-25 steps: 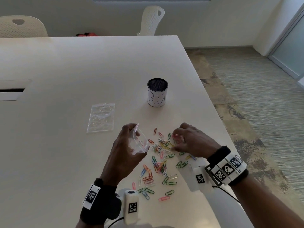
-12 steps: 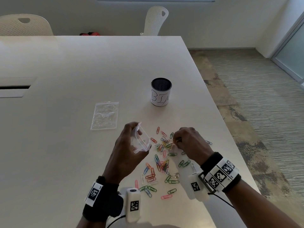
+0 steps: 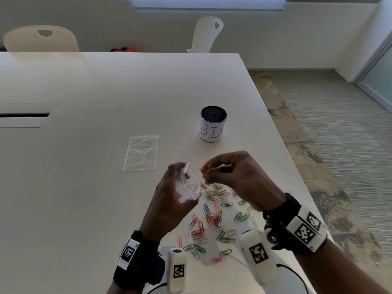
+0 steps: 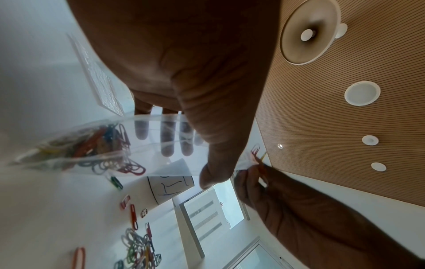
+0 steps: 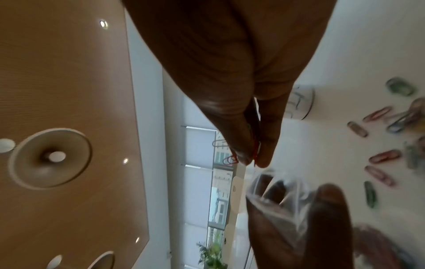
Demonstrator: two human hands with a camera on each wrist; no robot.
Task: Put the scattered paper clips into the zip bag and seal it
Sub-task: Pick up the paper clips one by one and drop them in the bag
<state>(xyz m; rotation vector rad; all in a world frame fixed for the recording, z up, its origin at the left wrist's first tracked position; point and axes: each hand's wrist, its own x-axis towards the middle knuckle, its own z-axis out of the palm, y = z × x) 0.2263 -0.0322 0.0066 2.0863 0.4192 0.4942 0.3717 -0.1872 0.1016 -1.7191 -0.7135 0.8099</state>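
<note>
The left hand [image 3: 169, 200] holds a small clear zip bag [image 3: 189, 185] up off the white table [image 3: 84, 145]. The thumb is on one side of the bag and the fingers are on the other side. The bag's mouth is open and points toward 2 o'clock. In the left wrist view some colored clips already sit inside the bag.

The right hand [image 3: 239, 177] is in the air too, just at 2 o'clock from the bag's mouth. Its thumb and fingers are pinched tight on a little bunch of clips [image 3: 209, 167], red, yellow and green ones. The bunch is right beside the bag's opening, but I cannot tell if it touches the bag.

The scattered paper clips [image 3: 212, 217] lie on the table under and between the two hands, spreading down toward 6 o'clock.

A second clear bag [image 3: 141, 152] lies flat on the table at 11 o'clock from the left hand. A black mesh cup [image 3: 213, 124] with a white paper label stands at 12 o'clock from the right hand, well apart from it.
</note>
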